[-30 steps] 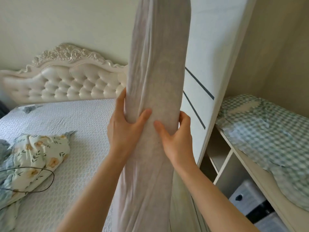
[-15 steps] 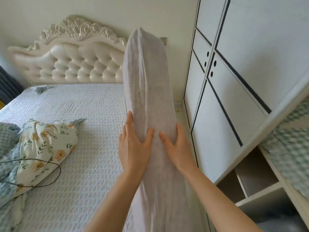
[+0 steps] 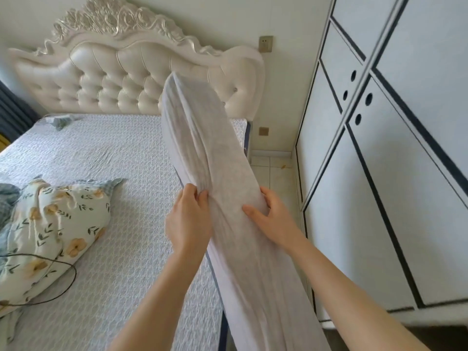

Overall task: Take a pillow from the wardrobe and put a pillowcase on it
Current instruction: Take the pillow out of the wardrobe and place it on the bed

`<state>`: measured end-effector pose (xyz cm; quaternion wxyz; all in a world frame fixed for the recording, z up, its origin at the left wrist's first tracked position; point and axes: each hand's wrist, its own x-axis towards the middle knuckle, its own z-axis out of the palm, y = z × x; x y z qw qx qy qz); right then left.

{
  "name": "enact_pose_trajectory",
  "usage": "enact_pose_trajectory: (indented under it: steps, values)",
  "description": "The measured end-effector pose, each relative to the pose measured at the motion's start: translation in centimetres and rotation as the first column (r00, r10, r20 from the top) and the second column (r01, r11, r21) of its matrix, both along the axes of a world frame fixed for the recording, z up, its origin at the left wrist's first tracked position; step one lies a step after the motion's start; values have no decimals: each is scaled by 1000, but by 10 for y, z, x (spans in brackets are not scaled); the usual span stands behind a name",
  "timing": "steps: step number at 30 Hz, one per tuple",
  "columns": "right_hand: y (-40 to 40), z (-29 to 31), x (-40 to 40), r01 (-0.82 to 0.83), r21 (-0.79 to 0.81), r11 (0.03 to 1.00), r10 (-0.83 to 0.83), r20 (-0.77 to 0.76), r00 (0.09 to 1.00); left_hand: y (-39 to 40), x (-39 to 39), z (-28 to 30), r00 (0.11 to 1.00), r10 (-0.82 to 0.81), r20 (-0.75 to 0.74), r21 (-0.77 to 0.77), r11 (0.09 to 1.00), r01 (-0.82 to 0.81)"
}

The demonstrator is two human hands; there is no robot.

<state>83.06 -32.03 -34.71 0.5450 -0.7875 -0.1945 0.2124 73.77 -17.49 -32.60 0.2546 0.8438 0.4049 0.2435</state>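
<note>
Head view. The long, pale grey fabric-covered pillow (image 3: pixel 210 158) is held in the air above the right-hand edge of the bed with the white quilted cover (image 3: pixel 106 158), between that bed and the white panelled wardrobe with dark trim lines (image 3: pixel 379 173).

Long axis: it runs from the lower right, near the person's body, up and away to the left, ending in front of the cream tufted headboard (image 3: pixel 114 79). The far end points toward the headboard; the near end passes out of frame at the bottom, so its state cannot be told.

Hand positions: both hands sit at about mid-length, one on each flank. The left hand (image 3: pixel 188 219) pinches a gathered fold of the grey fabric between thumb and fingers on the bed side. The right hand (image 3: pixel 272 216) wraps around the wardrobe side, fingers curled into the cloth. The two are near each other and roughly level, so neither is clearly closer to the far end.

Judgement: the bed lies to the left of the hands, so laying the pillow down calls for a leftward swing. The floral-print pillowcase in cream and yellow (image 3: pixel 55 224), possibly already filled, lies well apart on the bed's left side.
</note>
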Motion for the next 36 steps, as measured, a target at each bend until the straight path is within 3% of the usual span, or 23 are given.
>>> enact_pose_trajectory:
  steps: [3,6,11,15,18,22,30,33,36]
  values:
    - [15,-2,52,-27,-101,995,30,28,999,13,48,-2,998,46,-38,-11,999,-46]
    - [36,0,92,11,-226,974,37,209,977,26,98,-3,995,95,-31,-37,995,-96]
    - [60,-7,125,-56,-421,905,270,467,842,62,176,-6,977,203,-65,-82,975,-208]
    - [84,-20,145,-66,-647,760,410,398,821,101,228,-5,963,260,-75,-142,953,-269]
    - [113,-27,169,-18,-726,688,431,388,815,135,262,-6,955,292,-54,-204,933,-297]
    - [148,-35,232,111,-698,708,459,574,678,185,309,-1,953,299,-47,-251,920,-301]
    - [230,-31,364,85,-604,793,444,667,599,255,393,13,936,345,72,-296,903,-311]
    - [256,-29,405,86,-504,860,386,750,537,283,414,12,933,343,103,-233,921,-313]
    - [277,-26,446,52,-347,937,279,827,487,312,429,-2,941,221,257,-220,961,-165]
